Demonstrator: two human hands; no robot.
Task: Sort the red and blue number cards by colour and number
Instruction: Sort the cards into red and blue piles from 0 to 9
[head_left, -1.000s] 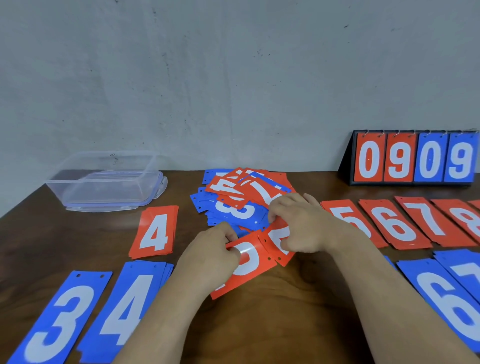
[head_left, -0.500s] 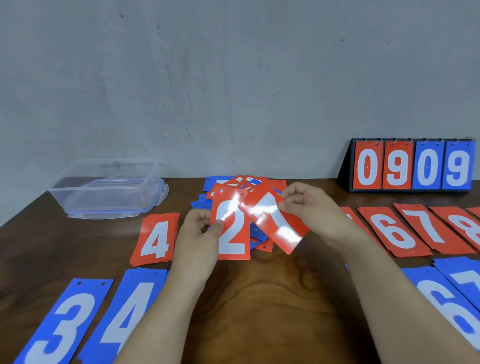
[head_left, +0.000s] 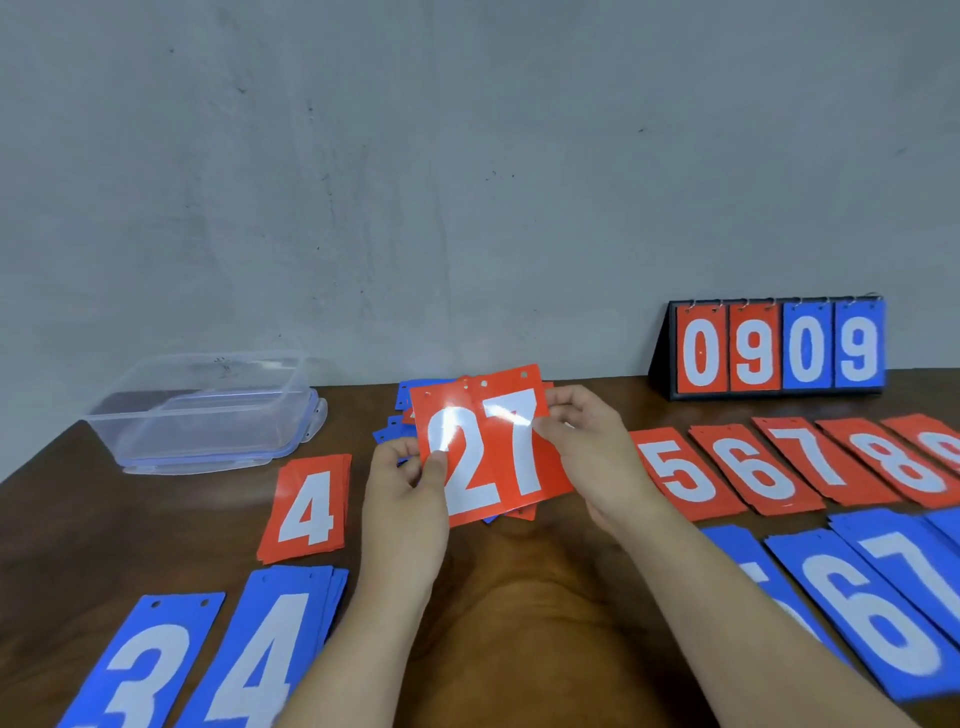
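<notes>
Both hands have come up since the earlier frames, and the two red cards, which crossed each other half a second ago, now stand side by side and upright above the worktop (head_left: 519, 634), so they read as 27.

On the far left of this brown wooden worktop sits a clear plastic box (head_left: 208, 410), near the grey wall. At the far right stands a black flip scoreboard (head_left: 779, 348) which shows 0 9 in red and 0 9 in blue.

Sorted cards lie flat in rows. On the left are a red 4 stack (head_left: 306, 506) and, nearer to the person, a blue 3 card (head_left: 140, 670) and a blue 4 stack (head_left: 265, 649). On the right the red 5 stack (head_left: 680, 475), red 6 stack (head_left: 758, 473), red 7 stack (head_left: 815, 457) and red 8 stack (head_left: 904, 462) lie just beside each other. In front of them are the blue 6 stack (head_left: 872, 623) and blue 7 stack (head_left: 919, 566).

The unsorted pile (head_left: 392, 421) of red and blue cards lies in the middle, mostly hidden behind the held cards.

The left hand (head_left: 405, 493) pinches the red 2 card (head_left: 467, 457), with the thumb on its face near the left edge. The right hand (head_left: 592, 457) pinches the red 7 card (head_left: 524, 441) at its right edge. The 7 card overlaps the 2 card slightly, and glare falls on both faces.
</notes>
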